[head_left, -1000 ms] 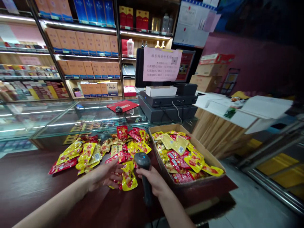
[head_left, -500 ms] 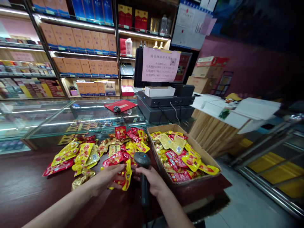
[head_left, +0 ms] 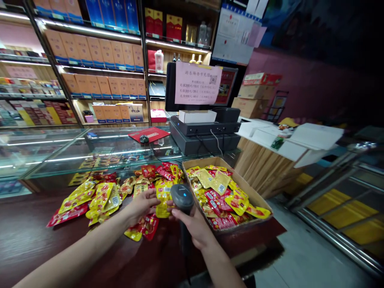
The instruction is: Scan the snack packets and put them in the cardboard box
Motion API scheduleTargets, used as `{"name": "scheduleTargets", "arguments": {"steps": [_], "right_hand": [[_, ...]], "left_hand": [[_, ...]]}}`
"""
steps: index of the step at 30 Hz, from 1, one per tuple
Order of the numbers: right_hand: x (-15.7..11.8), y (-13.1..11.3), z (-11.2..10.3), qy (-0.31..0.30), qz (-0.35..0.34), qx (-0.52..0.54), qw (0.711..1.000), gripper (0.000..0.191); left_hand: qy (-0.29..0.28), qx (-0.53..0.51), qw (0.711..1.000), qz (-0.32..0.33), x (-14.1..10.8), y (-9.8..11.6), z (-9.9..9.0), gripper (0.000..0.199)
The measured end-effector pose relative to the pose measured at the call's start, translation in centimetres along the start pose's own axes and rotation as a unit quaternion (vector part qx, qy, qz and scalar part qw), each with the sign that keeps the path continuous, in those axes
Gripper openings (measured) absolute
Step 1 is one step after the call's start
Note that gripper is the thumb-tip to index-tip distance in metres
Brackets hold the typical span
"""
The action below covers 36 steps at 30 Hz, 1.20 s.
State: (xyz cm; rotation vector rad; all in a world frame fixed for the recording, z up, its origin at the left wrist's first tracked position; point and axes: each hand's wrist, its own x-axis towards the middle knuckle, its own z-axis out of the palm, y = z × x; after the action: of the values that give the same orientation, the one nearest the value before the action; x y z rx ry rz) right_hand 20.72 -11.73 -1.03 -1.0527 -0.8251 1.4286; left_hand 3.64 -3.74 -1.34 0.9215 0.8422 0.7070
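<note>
A yellow snack packet point(head_left: 163, 198) is seen upright between the two hands, above the near middle of the counter point(head_left: 30, 236). Its left edge is met by the left hand point(head_left: 142, 207); whether that grip is closed on it cannot be told, the fingertips being hard to make out. The handle of a black barcode scanner point(head_left: 182, 197) is clamped in the grip of the right hand point(head_left: 195, 226), and the packet's right side is overlapped by the scanner's head. The handle's lower end is lost in shadow. Loose packets point(head_left: 103, 196) are heaped at left, partly covered by the left forearm.
</note>
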Motion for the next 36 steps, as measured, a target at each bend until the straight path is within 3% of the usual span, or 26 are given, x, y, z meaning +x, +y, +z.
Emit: {"name": "scheduleTargets", "arguments": {"steps": [5,15,30,36], "right_hand": [[0.0,-0.8,-0.5,0.011,0.003,-0.047,0.999,0.031],[-0.1,-2.1,0.6,-0.023,0.048,-0.035,0.998,0.031],[0.2,-2.2,1.2,-0.024,0.052,-0.047,0.997,0.026],[0.3,-1.9,1.2,-0.025,0.044,-0.043,0.998,0.027]], "left_hand": [[0.034,0.011,0.999,0.021,2.4,1.4,0.3,0.044],[0.089,0.056,0.991,0.080,6.2,0.4,-0.7,0.038],[0.090,0.020,0.992,0.081,5.5,0.4,-1.1,0.031],[0.004,0.040,0.995,0.095,4.6,1.2,0.0,0.033]]}}
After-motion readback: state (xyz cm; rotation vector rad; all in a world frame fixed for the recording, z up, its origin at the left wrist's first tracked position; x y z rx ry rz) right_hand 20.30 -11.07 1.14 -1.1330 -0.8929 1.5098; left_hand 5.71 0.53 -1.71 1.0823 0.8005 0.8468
